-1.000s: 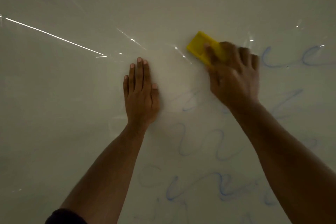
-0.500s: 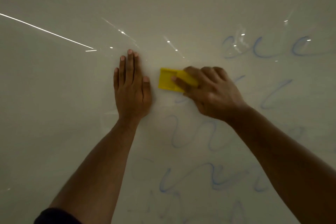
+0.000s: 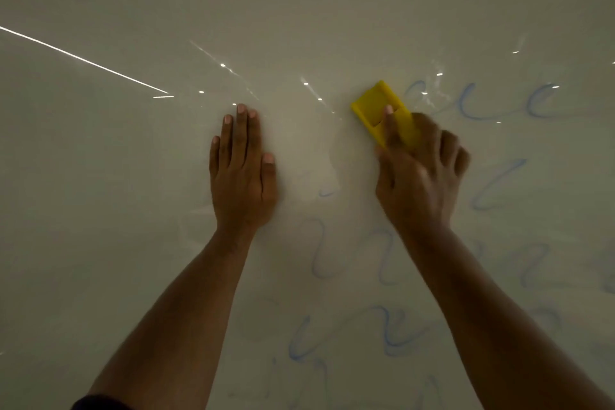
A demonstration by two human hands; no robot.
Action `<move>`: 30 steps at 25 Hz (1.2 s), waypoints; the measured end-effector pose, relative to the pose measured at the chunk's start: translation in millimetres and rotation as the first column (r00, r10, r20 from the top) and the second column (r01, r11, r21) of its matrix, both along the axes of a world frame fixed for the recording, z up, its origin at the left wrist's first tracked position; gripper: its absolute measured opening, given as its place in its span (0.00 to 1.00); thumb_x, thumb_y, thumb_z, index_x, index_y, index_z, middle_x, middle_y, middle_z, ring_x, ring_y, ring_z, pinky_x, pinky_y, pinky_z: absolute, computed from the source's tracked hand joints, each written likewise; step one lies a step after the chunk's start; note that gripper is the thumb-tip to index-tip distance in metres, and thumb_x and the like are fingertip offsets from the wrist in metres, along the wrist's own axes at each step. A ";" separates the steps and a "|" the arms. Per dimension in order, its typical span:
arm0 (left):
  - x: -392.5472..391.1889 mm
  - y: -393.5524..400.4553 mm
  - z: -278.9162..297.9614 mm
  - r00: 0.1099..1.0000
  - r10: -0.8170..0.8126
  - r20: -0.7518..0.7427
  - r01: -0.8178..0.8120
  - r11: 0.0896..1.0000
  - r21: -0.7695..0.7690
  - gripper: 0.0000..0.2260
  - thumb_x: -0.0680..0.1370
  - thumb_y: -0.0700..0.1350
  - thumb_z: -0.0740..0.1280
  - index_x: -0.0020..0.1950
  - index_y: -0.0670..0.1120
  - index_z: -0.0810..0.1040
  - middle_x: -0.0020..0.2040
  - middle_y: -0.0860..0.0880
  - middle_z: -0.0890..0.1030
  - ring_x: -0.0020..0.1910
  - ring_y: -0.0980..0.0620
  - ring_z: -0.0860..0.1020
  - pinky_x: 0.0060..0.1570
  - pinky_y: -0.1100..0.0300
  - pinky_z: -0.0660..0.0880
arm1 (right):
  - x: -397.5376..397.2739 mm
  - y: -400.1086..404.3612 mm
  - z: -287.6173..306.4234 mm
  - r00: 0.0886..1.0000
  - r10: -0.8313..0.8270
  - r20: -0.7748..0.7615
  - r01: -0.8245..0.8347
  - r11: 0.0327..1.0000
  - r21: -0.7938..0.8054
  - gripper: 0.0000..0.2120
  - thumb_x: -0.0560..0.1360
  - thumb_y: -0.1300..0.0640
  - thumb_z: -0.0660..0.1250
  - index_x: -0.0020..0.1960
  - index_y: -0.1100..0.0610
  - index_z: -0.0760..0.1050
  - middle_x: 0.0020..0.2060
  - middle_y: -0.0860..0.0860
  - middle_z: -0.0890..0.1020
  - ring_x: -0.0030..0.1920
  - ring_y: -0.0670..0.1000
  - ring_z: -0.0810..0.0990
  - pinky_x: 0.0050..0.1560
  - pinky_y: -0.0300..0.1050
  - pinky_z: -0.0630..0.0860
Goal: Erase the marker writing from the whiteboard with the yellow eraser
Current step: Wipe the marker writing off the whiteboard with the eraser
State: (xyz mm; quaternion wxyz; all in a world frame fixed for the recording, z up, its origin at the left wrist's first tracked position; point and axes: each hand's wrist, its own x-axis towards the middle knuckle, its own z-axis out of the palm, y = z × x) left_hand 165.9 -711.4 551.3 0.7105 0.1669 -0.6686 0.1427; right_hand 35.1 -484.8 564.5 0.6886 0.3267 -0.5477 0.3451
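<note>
Head view: right hand point(image 3: 419, 176) clamped on yellow eraser point(image 3: 382, 111), pressed to whiteboard point(image 3: 332, 10) beside blue marker writing point(image 3: 472, 103); left hand point(image 3: 243, 176) flat, fingers together, probably bracing.

Probably a classroom, office or meeting room, though impossible to tell which. Nothing in view but a glossy whiteboard point(image 3: 139, 243) filling the whole head view, its surface catching thin streaks and pinpoints of reflected lamp light point(image 3: 83, 60). Covered at the right and bottom with faded blue marker writing point(image 3: 349, 260) in looping script. Dimly lit, indoors by the look of it. No walls, floor or furniture visible around the board.
</note>
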 end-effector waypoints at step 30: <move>19.2 -17.3 -63.7 0.995 -0.009 0.103 0.012 0.999 -0.029 0.27 0.86 0.48 0.52 0.85 0.42 0.59 0.86 0.45 0.59 0.85 0.46 0.56 0.82 0.46 0.55 | 30.2 -29.6 -80.5 0.997 0.000 0.082 -0.001 1.000 0.007 0.23 0.81 0.59 0.66 0.76 0.54 0.73 0.65 0.63 0.78 0.53 0.64 0.75 0.53 0.56 0.69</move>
